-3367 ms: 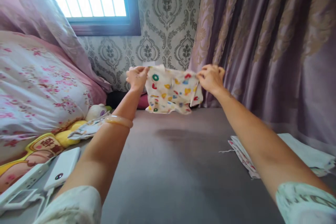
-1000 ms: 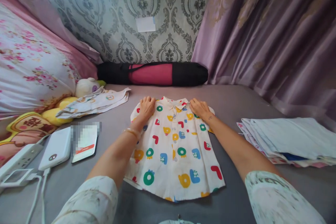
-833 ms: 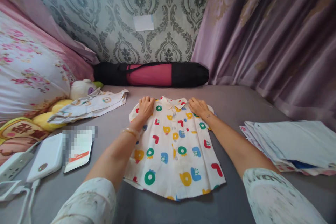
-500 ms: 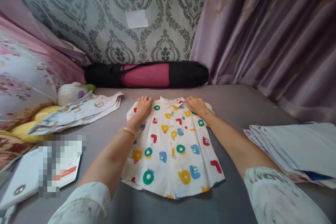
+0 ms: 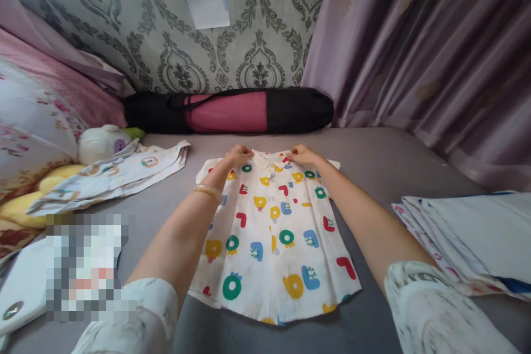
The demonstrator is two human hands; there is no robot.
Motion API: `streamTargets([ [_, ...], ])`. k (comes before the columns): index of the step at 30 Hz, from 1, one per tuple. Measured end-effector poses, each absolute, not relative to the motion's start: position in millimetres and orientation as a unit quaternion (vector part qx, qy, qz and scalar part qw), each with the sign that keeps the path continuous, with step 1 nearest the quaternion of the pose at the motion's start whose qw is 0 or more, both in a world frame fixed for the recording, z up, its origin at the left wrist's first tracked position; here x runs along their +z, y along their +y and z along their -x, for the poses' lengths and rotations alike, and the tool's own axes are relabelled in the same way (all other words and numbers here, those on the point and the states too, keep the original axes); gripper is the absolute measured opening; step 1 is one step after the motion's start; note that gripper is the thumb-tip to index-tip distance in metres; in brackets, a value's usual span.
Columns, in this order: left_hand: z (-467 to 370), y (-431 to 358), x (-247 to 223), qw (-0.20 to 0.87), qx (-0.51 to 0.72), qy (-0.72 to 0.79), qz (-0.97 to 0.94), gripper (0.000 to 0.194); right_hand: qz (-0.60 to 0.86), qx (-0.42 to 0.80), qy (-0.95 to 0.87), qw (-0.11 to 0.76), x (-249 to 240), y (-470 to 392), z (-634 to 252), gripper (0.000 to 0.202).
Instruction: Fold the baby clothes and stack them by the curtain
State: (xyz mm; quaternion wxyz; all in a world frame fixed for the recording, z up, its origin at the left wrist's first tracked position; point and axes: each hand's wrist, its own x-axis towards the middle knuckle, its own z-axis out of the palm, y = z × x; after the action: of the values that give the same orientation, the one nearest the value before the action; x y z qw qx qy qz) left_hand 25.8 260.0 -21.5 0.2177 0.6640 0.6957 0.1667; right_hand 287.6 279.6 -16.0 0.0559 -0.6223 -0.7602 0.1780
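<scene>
A small white short-sleeved shirt (image 5: 269,243) with coloured letter prints lies front up on the grey bed sheet, collar away from me and hem toward me. My left hand (image 5: 239,156) pinches the shirt at the left side of its collar. On the collar's other side my right hand (image 5: 302,155) pinches the cloth in the same way. The shirt's body lies flat between my forearms, with a few soft creases. My forearms partly cover its sleeves.
Folded clothes (image 5: 477,232) are stacked at the right. A folded printed garment (image 5: 120,174) lies at the left beside a plush toy (image 5: 102,144). Nearer me is a white device (image 5: 25,282), partly blurred out. A black and pink long bag (image 5: 228,112) rests along the wall.
Both hands have moved inward from the shoulders to the collar, and their fingers now pinch the cloth. The view has shifted slightly. The shirt stays in about the same place.
</scene>
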Motion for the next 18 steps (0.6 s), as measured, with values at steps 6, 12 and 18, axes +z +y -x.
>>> streamTargets([
  [6,-31,246,-37,0.095,0.17,0.672,-0.714,0.021,0.583,0.038,-0.803,0.116,-28,251,-283,0.026],
  [12,10,239,-15,0.131,0.07,0.699,-0.699,0.041,0.625,0.1,-0.773,0.055,-12,254,-317,0.039],
  [18,83,219,8,0.291,0.082,0.697,-0.651,0.056,0.675,0.234,-0.695,0.081,11,241,-373,0.036],
])
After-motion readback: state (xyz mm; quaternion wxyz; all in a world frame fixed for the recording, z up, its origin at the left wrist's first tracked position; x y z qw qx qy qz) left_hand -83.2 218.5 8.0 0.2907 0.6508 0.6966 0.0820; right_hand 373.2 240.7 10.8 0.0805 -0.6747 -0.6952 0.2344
